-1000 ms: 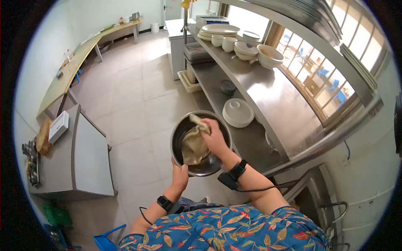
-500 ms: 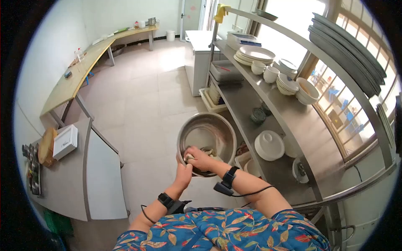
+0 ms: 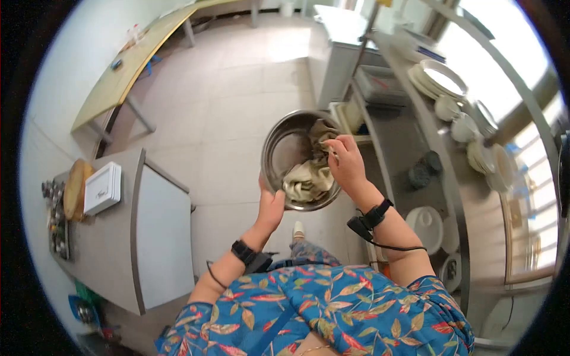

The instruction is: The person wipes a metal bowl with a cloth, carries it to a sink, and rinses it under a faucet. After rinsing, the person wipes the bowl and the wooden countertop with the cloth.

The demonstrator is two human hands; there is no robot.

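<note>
A round stainless steel basin [image 3: 284, 155] is held in front of me, tilted above the floor. My left hand [image 3: 271, 204] grips its near left rim, with the thumb at the inside edge. Inside lies a crumpled cloth [image 3: 310, 181], pale beige in the lower part and darker grey-brown near the far right wall. At the right side of the basin, my right hand [image 3: 347, 163] pinches a fold of this cloth between thumb and fingers. Both wrists wear black straps with small devices and cables.
To the right, a steel shelf unit [image 3: 386, 142] carries plates [image 3: 439, 80], cups [image 3: 463, 127] and bowls. On the left stands a grey counter [image 3: 119, 237] with a white box [image 3: 103, 188] and a round wooden board [image 3: 77, 188]. A long table [image 3: 113, 89] runs along the left wall.
My view has shifted down and forward. The right hand has moved up to the basin's right side, raising part of the cloth. A shoe now shows below the basin.
</note>
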